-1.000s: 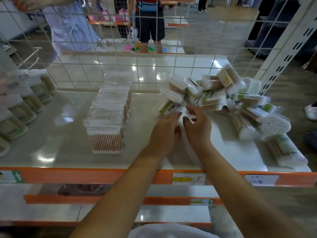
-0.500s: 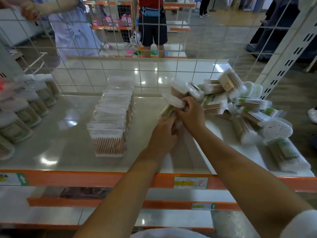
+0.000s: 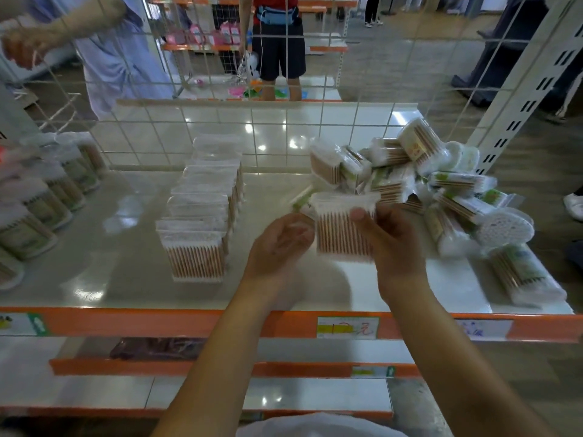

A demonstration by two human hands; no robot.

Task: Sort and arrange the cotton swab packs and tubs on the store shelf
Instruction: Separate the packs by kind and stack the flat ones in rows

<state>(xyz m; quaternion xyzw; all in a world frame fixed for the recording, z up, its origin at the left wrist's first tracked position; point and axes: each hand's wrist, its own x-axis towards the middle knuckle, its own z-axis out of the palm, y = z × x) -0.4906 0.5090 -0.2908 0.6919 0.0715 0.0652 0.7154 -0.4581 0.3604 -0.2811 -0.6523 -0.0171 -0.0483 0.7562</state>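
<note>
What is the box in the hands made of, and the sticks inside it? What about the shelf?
The box looks like clear, glossy plastic: you see through it. The sticks inside look like wood or bamboo, tan coloured, with white fluffy tips, probably cotton. The shelf seems painted metal, smooth and shiny, since lights reflect off it.

Wire grid panel (image 3: 285, 89) stands behind my shelf. Through it: person in lilac top (image 3: 123, 48) at left, person in red shirt and dark shorts (image 3: 279, 42) with blue waist bag (image 3: 277, 14) at centre. White slotted upright (image 3: 533, 89) at my right. Handwritten price tag (image 3: 347, 327) on orange edge strip (image 3: 157, 323); dark packet (image 3: 157, 348) on lower tier.
</note>
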